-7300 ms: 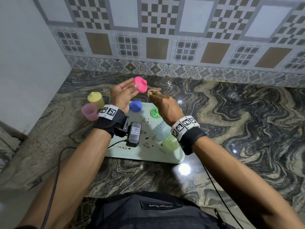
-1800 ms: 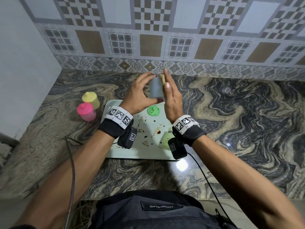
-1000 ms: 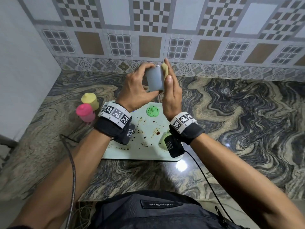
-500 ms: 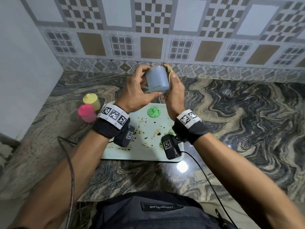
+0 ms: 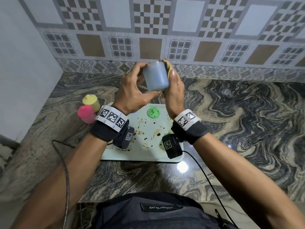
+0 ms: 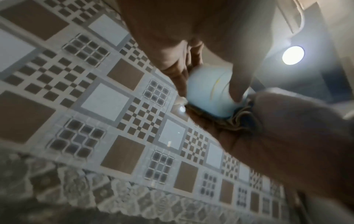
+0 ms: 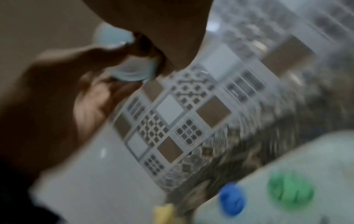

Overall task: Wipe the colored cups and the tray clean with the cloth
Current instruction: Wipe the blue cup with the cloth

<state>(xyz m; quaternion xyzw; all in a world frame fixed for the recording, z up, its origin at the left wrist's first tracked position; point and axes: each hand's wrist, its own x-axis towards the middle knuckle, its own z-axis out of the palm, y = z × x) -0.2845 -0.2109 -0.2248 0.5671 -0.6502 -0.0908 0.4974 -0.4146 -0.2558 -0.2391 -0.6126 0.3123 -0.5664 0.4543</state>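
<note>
My left hand grips a pale blue cup held up over the far edge of the tray, thumb on its lower rim, fingers over the top. My right hand holds a tan cloth against the cup's right side. In the left wrist view the cloth is bunched between the cup and my right palm. The pale green tray lies below, spotted with brown stains. A green lid lies on it, and a blue lid beside that. The right wrist view is blurred.
A lidded pink cup and a lidded yellow cup stand on the marble counter left of the tray. A tiled wall runs along the back and a plain wall closes the left. Wrist-camera cables hang off the front edge.
The blue cup has tilted over the last second, and my right hand has gone from flat beside it to wrapped behind it with the cloth. The pink cup now stands lidded on the counter.
</note>
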